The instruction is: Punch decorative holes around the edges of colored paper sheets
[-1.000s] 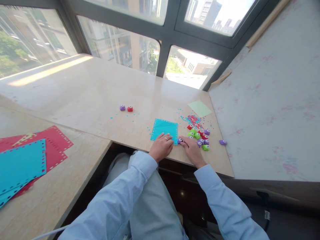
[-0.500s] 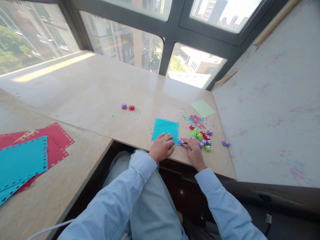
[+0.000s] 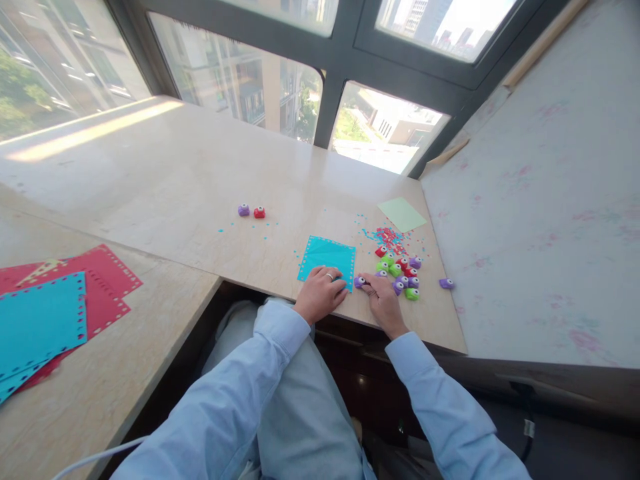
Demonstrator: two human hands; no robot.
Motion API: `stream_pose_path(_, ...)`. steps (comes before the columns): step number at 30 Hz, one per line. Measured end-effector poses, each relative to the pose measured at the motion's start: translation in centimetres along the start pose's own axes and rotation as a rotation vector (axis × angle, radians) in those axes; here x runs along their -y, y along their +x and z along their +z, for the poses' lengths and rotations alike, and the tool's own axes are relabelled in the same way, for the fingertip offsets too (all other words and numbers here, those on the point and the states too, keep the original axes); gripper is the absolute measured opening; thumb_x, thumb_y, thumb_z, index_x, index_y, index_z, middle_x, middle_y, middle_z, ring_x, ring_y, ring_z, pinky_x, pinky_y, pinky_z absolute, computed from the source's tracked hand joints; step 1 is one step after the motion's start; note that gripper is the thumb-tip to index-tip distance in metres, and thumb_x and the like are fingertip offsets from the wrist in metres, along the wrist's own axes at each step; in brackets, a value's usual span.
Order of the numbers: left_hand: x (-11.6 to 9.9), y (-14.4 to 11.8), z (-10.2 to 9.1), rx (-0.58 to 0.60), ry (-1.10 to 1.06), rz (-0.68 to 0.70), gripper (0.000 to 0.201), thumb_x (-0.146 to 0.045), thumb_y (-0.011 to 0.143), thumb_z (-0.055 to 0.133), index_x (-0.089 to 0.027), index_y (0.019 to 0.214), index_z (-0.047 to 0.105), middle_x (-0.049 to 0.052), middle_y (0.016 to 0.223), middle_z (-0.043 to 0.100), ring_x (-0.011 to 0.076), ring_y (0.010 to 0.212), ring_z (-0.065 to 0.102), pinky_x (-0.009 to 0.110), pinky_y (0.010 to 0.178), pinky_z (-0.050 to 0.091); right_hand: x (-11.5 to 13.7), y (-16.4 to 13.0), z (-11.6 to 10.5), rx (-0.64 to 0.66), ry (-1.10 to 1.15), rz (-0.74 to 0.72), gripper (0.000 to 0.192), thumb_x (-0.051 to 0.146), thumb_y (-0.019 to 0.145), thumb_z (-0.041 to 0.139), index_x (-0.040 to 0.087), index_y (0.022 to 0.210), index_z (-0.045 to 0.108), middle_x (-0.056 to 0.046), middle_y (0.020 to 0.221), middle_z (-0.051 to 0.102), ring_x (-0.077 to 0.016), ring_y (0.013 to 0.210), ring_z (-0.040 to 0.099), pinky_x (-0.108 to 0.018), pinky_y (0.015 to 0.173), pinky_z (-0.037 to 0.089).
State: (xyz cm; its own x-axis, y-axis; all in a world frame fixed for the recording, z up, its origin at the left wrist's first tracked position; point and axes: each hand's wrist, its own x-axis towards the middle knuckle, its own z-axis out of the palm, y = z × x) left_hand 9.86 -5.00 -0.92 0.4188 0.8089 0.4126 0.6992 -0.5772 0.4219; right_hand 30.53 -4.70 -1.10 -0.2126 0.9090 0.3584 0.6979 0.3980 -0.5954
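A teal paper square [image 3: 327, 256] with punched holes along its edges lies near the front edge of the marble counter [image 3: 190, 180]. My left hand [image 3: 320, 292] presses flat on the paper's near edge. My right hand [image 3: 381, 295] grips a small purple hole punch [image 3: 359, 283] set against the paper's right corner. A cluster of several red, green and purple punches [image 3: 401, 273] lies just right of that hand.
Paper confetti [image 3: 386, 237] is scattered behind the cluster, with a pale green sheet [image 3: 401, 214] beyond. One purple punch [image 3: 446, 283] lies apart at the right. A purple and red punch pair [image 3: 251, 211] sits mid-counter. Red and teal punched sheets [image 3: 55, 313] lie far left.
Both hands stay on the teal paper and the purple punch. Only the camera view has shifted slightly.
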Motion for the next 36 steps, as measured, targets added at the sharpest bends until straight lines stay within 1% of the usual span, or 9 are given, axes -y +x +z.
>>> stream_pose_path(3, -0.1, 0.1, 0.2, -0.01, 0.025, 0.001, 0.024, -0.03, 0.097, 0.05, -0.022, 0.089, 0.07, 0.007, 0.111, 0.067, 0.0225, 0.113, 0.058, 0.042, 0.101, 0.04, 0.0, 0.0, 0.0, -0.004, -0.007, -0.008, 0.032, 0.03, 0.094, 0.046, 0.021, 0.113, 0.07, -0.009, 0.11, 0.071, -0.0262, 0.102, 0.061, -0.046, 0.097, 0.046)
stream_pose_path(7, -0.1, 0.5, 0.7, -0.037, 0.018, -0.07, 0.02, -0.024, 0.097, 0.05, -0.021, 0.089, 0.069, 0.006, 0.108, 0.069, 0.0213, 0.117, 0.058, 0.043, 0.105, 0.039, 0.0, -0.1, 0.1, -0.009, -0.008, -0.021, 0.031, 0.03, 0.094, 0.047, 0.021, 0.113, 0.07, -0.009, 0.108, 0.072, -0.026, 0.1, 0.061, -0.045, 0.094, 0.047)
stream_pose_path(10, -0.1, 0.7, 0.9, -0.029, 0.016, -0.093, 0.02, -0.021, 0.097, 0.05, -0.02, 0.089, 0.068, 0.006, 0.11, 0.069, 0.0211, 0.12, 0.057, 0.044, 0.107, 0.037, -0.1, -0.1, 0.1, -0.003, -0.015, -0.019, 0.031, 0.031, 0.095, 0.047, 0.021, 0.113, 0.07, -0.009, 0.108, 0.072, -0.0256, 0.099, 0.061, -0.045, 0.094, 0.047)
stream_pose_path(13, -0.1, 0.8, 0.9, 0.006, 0.023, -0.064, 0.019, -0.019, 0.097, 0.049, -0.019, 0.09, 0.066, 0.007, 0.113, 0.069, 0.0208, 0.122, 0.056, 0.044, 0.109, 0.036, -0.1, -0.2, 0.1, -0.002, -0.019, -0.02, 0.031, 0.031, 0.095, 0.047, 0.021, 0.114, 0.07, -0.009, 0.109, 0.072, -0.0257, 0.1, 0.061, -0.045, 0.094, 0.047)
stream_pose_path(16, -0.1, 0.7, 1.1, 0.027, 0.033, -0.018, 0.017, -0.016, 0.097, 0.048, -0.018, 0.093, 0.065, 0.008, 0.115, 0.069, 0.0195, 0.119, 0.059, 0.044, 0.108, 0.037, -0.2, -0.2, 0.1, -0.003, -0.022, -0.024, 0.032, 0.031, 0.095, 0.047, 0.02, 0.114, 0.07, -0.01, 0.109, 0.072, -0.0258, 0.099, 0.061, -0.045, 0.094, 0.047)
stream_pose_path(20, 0.0, 0.5, 1.4, 0.019, 0.053, 0.014, 0.015, -0.016, 0.096, 0.049, -0.016, 0.095, 0.064, 0.009, 0.113, 0.07, 0.0194, 0.116, 0.061, 0.043, 0.107, 0.04, -0.3, -0.1, 0.1, -0.002, -0.025, -0.028, 0.032, 0.032, 0.096, 0.047, 0.02, 0.114, 0.07, -0.01, 0.108, 0.071, -0.0256, 0.099, 0.061, -0.044, 0.092, 0.047)
stream_pose_path(26, -0.1, 0.5, 1.5, -0.03, 0.069, -0.036, 0.018, -0.021, 0.097, 0.048, -0.018, 0.09, 0.064, 0.009, 0.112, 0.07, 0.0169, 0.11, 0.064, 0.038, 0.108, 0.042, -0.6, -0.1, 0.1, -0.018, -0.014, -0.062, 0.03, 0.033, 0.096, 0.049, 0.019, 0.112, 0.07, -0.01, 0.106, 0.072, -0.0253, 0.097, 0.061, -0.044, 0.09, 0.048)
stream_pose_path(29, -0.1, 0.6, 1.4, -0.023, 0.057, -0.037, 0.018, -0.022, 0.098, 0.047, -0.017, 0.091, 0.063, 0.009, 0.113, 0.069, 0.0169, 0.112, 0.063, 0.039, 0.11, 0.041, -0.5, -0.2, 0.2, -0.025, -0.009, -0.065, 0.029, 0.033, 0.096, 0.049, 0.02, 0.112, 0.07, -0.009, 0.106, 0.072, -0.0252, 0.096, 0.061, -0.043, 0.089, 0.049)
stream_pose_path(36, 0.1, 0.5, 1.7, 0.024, 0.078, 0.046, 0.018, -0.019, 0.098, 0.046, -0.016, 0.094, 0.064, 0.01, 0.116, 0.068, 0.018, 0.119, 0.06, 0.041, 0.111, 0.04, -0.6, -0.2, 0.2, -0.017, 0.006, -0.056, 0.029, 0.03, 0.096, 0.049, 0.02, 0.113, 0.07, -0.008, 0.106, 0.072, -0.0244, 0.095, 0.061, -0.042, 0.088, 0.049)
